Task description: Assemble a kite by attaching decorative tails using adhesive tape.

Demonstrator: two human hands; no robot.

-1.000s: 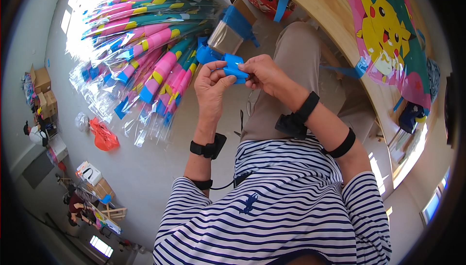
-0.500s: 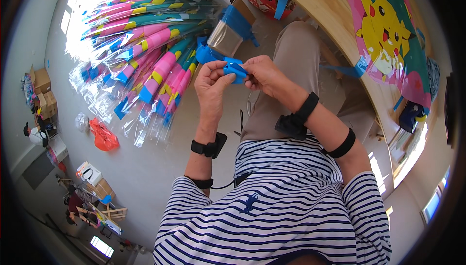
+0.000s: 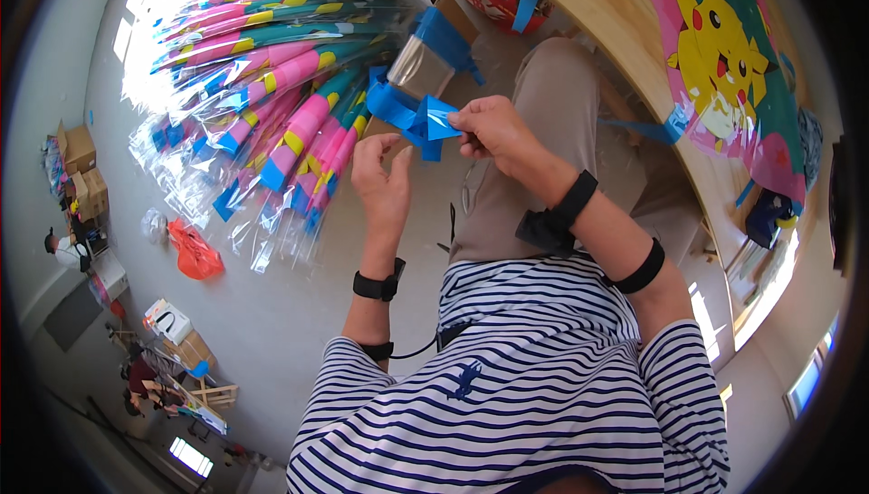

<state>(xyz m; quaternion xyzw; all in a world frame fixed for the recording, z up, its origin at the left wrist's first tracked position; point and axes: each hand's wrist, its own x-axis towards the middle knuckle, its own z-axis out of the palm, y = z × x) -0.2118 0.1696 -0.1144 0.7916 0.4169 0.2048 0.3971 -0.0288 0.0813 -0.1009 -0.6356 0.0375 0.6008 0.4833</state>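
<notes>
My right hand (image 3: pixel 493 130) pinches a piece of blue tape (image 3: pixel 427 119) by its right end, held up in front of me. My left hand (image 3: pixel 384 179) sits just below and left of the tape, fingers spread and curled, its thumb tip close to the tape but apart from it. The blue tape trails left toward a crumpled blue strip (image 3: pixel 389 103). Behind the hands, on the floor, lies a fan of packaged kites (image 3: pixel 272 105) in clear sleeves, pink, teal, yellow and blue.
A cardboard box with blue tape (image 3: pixel 425 59) stands beyond the hands. A wooden table (image 3: pixel 625 50) at the right carries a colourful cartoon kite (image 3: pixel 724 50). An orange bag (image 3: pixel 193 252) and cardboard boxes (image 3: pixel 81 168) lie on the floor at left.
My left hand has let go of the blue tape and dropped slightly, fingers opening. My right hand still holds the tape.
</notes>
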